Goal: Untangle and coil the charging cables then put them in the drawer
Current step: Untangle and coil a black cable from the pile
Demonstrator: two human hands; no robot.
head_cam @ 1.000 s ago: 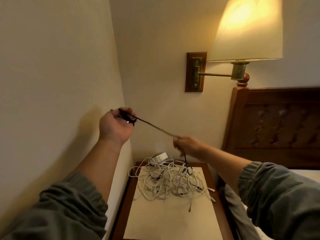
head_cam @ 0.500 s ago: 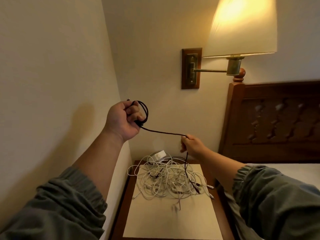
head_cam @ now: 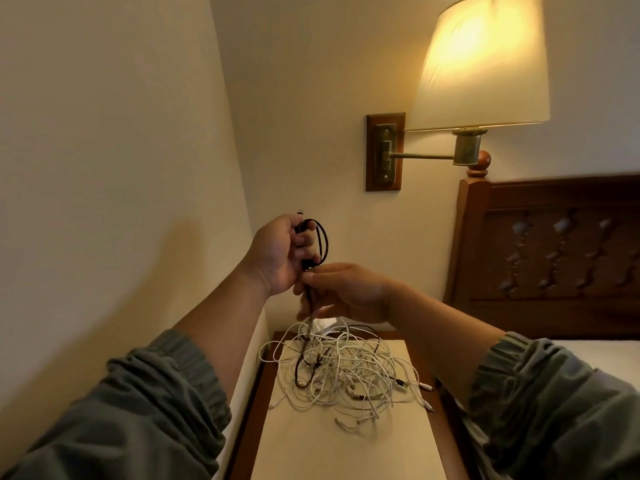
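Note:
A black cable (head_cam: pixel 322 241) is looped into a small coil that my left hand (head_cam: pixel 277 254) grips, raised above the nightstand (head_cam: pixel 346 445). Its silver plug sticks up past my knuckles. My right hand (head_cam: pixel 346 292) is right beside the left one and pinches the same black cable just under the coil. From there the cable drops down into a tangle of white cables (head_cam: pixel 346 372) lying on the nightstand's pale top. A few dark strands run through that heap. No drawer shows in this view.
A wall runs close along the left of the nightstand. A lit wall lamp (head_cam: pixel 481 60) on a brass arm hangs above at the right. The wooden headboard (head_cam: pixel 554 254) and the bed edge (head_cam: pixel 588 344) stand on the right.
My right hand has moved up and left along the black cable until it meets my left hand. The stretch of cable between the hands has closed up, and the coil is larger.

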